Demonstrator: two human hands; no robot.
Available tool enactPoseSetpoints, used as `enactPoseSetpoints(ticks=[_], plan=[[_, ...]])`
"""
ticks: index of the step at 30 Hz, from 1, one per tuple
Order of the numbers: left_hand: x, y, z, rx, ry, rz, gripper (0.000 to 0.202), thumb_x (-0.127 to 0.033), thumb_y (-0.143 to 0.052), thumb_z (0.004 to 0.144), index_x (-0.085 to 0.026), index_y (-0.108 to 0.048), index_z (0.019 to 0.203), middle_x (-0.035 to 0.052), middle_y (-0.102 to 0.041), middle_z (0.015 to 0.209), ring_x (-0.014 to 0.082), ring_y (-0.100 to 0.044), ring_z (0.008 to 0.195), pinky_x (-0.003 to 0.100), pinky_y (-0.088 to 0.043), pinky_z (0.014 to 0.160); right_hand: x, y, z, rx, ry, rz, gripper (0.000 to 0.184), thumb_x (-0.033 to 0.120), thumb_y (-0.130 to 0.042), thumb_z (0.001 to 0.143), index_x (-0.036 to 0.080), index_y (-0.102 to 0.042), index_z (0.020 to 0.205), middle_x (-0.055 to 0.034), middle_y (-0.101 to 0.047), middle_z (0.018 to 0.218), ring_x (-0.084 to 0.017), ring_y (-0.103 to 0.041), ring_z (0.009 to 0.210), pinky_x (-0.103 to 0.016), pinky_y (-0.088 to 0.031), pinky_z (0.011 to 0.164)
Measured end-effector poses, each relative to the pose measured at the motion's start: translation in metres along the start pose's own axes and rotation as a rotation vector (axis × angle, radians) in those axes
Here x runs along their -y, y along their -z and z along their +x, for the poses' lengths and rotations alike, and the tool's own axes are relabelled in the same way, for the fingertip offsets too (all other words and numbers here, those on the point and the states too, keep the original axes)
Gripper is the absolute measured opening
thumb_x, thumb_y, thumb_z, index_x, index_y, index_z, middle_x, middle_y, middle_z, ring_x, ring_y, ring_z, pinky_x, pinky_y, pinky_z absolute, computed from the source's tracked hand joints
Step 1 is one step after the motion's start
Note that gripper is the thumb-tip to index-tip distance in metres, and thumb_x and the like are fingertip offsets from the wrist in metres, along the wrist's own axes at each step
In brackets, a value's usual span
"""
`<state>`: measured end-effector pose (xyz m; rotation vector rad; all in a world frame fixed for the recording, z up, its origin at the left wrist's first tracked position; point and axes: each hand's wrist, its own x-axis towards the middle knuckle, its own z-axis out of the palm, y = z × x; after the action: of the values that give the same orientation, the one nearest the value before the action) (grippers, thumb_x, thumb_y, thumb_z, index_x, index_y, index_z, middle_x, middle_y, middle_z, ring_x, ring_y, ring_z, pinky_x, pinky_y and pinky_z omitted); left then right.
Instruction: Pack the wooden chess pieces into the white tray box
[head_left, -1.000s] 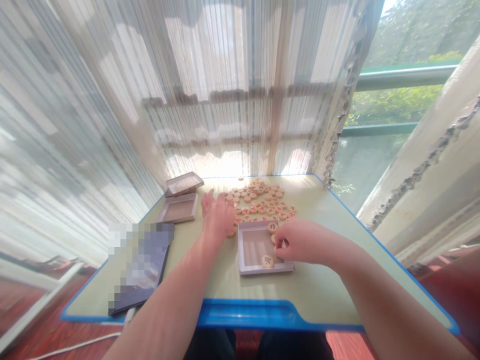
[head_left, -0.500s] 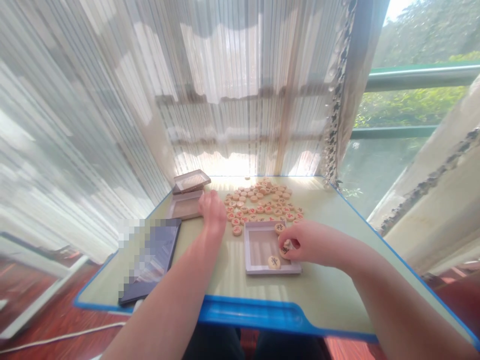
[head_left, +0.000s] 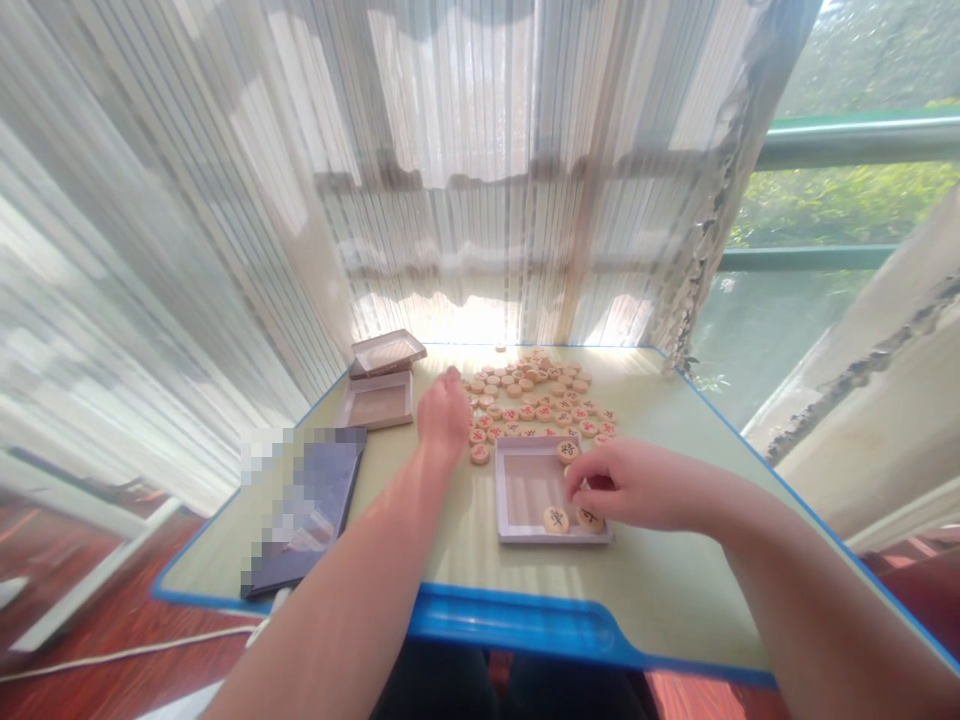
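Over the right side of a shallow square box [head_left: 517,537], my right hand [head_left: 622,485] is closed, thumb and fingertips drawn together. The pale edge of a xiangqi piece shows beside its fingertips, mostly hidden. Inside the box lie a piece in the far right corner [head_left: 568,450], one near the front wall [head_left: 556,519] and one in the near right corner [head_left: 589,518], black characters up. My left hand [head_left: 444,412] is at the left edge of the loose xiangqi pieces [head_left: 526,411], fingers curled closed. What it holds, if anything, is hidden.
Two more shallow boxes, one nearer [head_left: 377,400] and one tilted behind it [head_left: 388,351], stand at the back left. A dark tablet-like slab [head_left: 322,520], partly pixelated, lies at the left. The table has a blue edge [head_left: 517,620]; a curtain [head_left: 465,200] hangs behind it.
My left hand has moved right, away from the nearer back box to the edge of the loose pieces. The piece under my right fingers now lies in the box's near right corner.
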<state>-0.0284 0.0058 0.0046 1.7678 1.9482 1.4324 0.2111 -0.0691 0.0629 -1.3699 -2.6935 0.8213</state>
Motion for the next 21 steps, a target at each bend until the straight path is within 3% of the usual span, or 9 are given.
enactPoseSetpoints(ticks=[3,7,10,13,21], plan=[[0.005,-0.004,0.001,0.087,0.090,0.093,0.050,-0.039,-0.027,0.093,-0.015,-0.068,0.081,0.0167,-0.069,0.088,0.0332,-0.062,0.099,0.046,-0.043,0.093,-0.002,0.001,0.002,0.035,-0.047,-0.011,0.020,0.023,-0.053,0.072,0.023,-0.072,0.077,0.0010,-0.065,0.068,-0.013,-0.053,0.059,-0.023,-0.035,0.052],[0.013,-0.009,0.009,0.206,0.059,0.110,0.044,-0.030,-0.029,0.093,-0.012,-0.062,0.115,0.0153,-0.059,0.127,0.0284,-0.050,0.123,0.041,-0.037,0.105,0.000,0.002,0.004,0.127,-0.084,0.006,0.022,0.024,-0.057,0.068,0.023,-0.074,0.080,0.0008,-0.065,0.067,-0.012,-0.052,0.058,-0.023,-0.033,0.050],[0.014,-0.012,0.013,0.338,0.026,0.227,0.044,-0.036,-0.030,0.093,-0.017,-0.064,0.115,0.0119,-0.052,0.135,0.0305,-0.044,0.128,0.044,-0.035,0.106,0.001,0.000,0.007,0.108,-0.060,0.029,0.021,0.025,-0.055,0.071,0.022,-0.073,0.079,0.0001,-0.065,0.066,-0.013,-0.052,0.059,-0.023,-0.034,0.051],[0.011,-0.013,0.012,0.351,0.005,0.311,0.044,-0.042,-0.030,0.093,-0.024,-0.067,0.109,0.0077,-0.055,0.133,0.0300,-0.044,0.127,0.045,-0.035,0.103,0.003,-0.003,0.012,0.018,-0.019,0.070,0.021,0.029,-0.052,0.076,0.020,-0.071,0.077,-0.0005,-0.064,0.067,-0.014,-0.053,0.061,-0.024,-0.036,0.053],[-0.001,-0.003,0.002,0.315,-0.049,0.444,0.049,-0.039,-0.024,0.094,-0.016,-0.064,0.109,0.0147,-0.059,0.118,0.0285,-0.053,0.111,0.041,-0.041,0.095,-0.009,-0.010,0.026,-0.399,0.072,0.064,0.036,0.047,-0.050,0.081,0.016,-0.068,0.077,-0.0010,-0.057,0.057,-0.013,-0.047,0.054,-0.026,-0.034,0.053]])
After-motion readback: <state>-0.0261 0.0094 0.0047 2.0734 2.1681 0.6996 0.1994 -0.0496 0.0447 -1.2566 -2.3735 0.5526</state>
